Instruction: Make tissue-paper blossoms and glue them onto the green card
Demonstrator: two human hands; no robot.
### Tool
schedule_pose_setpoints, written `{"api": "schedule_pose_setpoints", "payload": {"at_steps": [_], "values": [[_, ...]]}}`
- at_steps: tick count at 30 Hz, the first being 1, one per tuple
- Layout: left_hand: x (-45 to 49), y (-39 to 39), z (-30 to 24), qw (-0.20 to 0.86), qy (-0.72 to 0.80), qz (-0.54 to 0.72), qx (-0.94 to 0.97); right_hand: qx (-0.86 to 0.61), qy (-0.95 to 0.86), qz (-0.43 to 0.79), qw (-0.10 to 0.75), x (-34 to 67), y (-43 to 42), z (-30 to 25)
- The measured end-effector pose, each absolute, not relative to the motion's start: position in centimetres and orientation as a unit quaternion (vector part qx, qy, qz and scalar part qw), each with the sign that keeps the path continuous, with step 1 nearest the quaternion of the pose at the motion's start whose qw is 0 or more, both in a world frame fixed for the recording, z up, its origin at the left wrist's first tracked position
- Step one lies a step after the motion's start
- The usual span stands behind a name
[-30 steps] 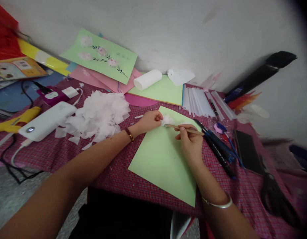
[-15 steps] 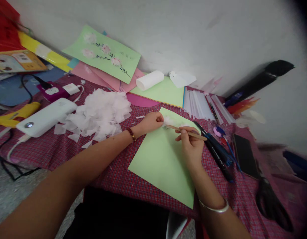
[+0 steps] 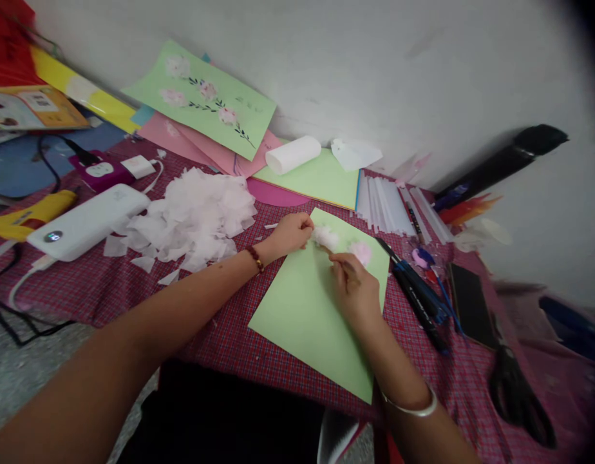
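A light green sheet of paper (image 3: 302, 316) lies at a slant on the checked tablecloth. Near its far edge sits a fluffy white paper flower (image 3: 325, 237), with a pale pink one (image 3: 360, 251) to its right. My right hand (image 3: 358, 290) is closed around a thin wooden stick (image 3: 327, 251); its tip reaches the lower side of the white flower, and most of it is hidden by the hand. Just left of that flower, my left hand (image 3: 293, 233) has its fingertips pinched together at the sheet's edge. Whatever they may hold is too small to make out.
A heap of white paper pieces (image 3: 201, 212) lies left of the sheet, beside a white power bank (image 3: 87, 222) and a yellow glue gun (image 3: 31, 216). Pens (image 3: 418, 303), a phone (image 3: 472, 303) and black scissors (image 3: 519, 399) lie right. A flower-decorated green sheet (image 3: 215, 109) leans behind.
My right hand has moved left and tilted the stick, uncovering the pink flower. The left hand has drawn slightly left and up, away from the white flower, which now shows more fully.
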State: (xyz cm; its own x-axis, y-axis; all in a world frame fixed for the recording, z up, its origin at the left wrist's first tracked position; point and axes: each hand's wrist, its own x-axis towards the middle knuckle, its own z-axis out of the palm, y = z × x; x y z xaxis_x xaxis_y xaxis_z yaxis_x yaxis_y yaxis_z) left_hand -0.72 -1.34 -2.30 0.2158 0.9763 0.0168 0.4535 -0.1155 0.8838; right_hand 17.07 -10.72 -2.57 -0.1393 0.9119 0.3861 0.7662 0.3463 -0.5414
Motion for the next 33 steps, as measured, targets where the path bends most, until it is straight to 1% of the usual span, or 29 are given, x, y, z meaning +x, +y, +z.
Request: {"api": "schedule_pose_setpoints", "payload": {"at_steps": [2, 4, 5, 7, 9, 13, 15, 17, 19, 21, 25, 28, 33], "values": [[-0.9, -1.0, -2.8, 0.429, 0.530, 0.328, 0.654, -0.547, -0.784, 0.057, 0.289, 17.0, -11.0, -2.9], [-1.0, -0.8, -3.2, 0.435, 0.520, 0.324, 0.660, -0.533, -0.805, 0.031, 0.259, 16.9, -11.2, -3.2], [-1.0, -0.7, -3.2, 0.429, 0.516, 0.319, 0.669, -0.530, -0.809, 0.027, 0.255, 16.9, -11.2, -3.3], [-1.0, -0.8, -3.0, 0.409, 0.510, 0.305, 0.692, -0.535, -0.798, 0.043, 0.275, 17.0, -11.1, -3.5], [-1.1, -1.5, -2.4, 0.385, 0.507, 0.294, 0.713, -0.554, -0.753, 0.104, 0.339, 17.1, -10.7, -3.5], [-1.7, -5.0, -0.6, 0.317, 0.459, 0.250, 0.791, -0.550, -0.567, 0.313, 0.527, 17.8, -9.8, -3.1], [-2.6, -7.4, 0.2, 0.277, 0.408, 0.206, 0.845, -0.547, -0.481, 0.369, 0.577, 18.2, -9.5, -2.7], [-4.2, -9.3, 1.0, 0.246, 0.374, 0.164, 0.879, -0.543, -0.428, 0.404, 0.599, 18.4, -9.4, -2.4], [-6.4, -10.2, 1.6, 0.200, 0.380, 0.118, 0.895, -0.535, -0.399, 0.431, 0.607, 18.4, -9.4, -2.2], [-8.9, -9.8, 2.1, 0.131, 0.431, 0.081, 0.889, -0.530, -0.394, 0.447, 0.604, 18.2, -9.5, -2.1], [-13.1, -7.7, 2.4, 0.013, 0.546, 0.066, 0.835, -0.530, -0.418, 0.449, 0.586, 17.6, -9.8, -1.9], [-14.2, -7.0, 1.9, -0.016, 0.578, 0.056, 0.814, -0.530, -0.426, 0.448, 0.581, 17.5, -9.9, -1.9], [-13.7, -7.2, 1.1, -0.016, 0.610, 0.048, 0.791, -0.529, -0.434, 0.446, 0.577, 17.7, -9.8, -2.0]]}}
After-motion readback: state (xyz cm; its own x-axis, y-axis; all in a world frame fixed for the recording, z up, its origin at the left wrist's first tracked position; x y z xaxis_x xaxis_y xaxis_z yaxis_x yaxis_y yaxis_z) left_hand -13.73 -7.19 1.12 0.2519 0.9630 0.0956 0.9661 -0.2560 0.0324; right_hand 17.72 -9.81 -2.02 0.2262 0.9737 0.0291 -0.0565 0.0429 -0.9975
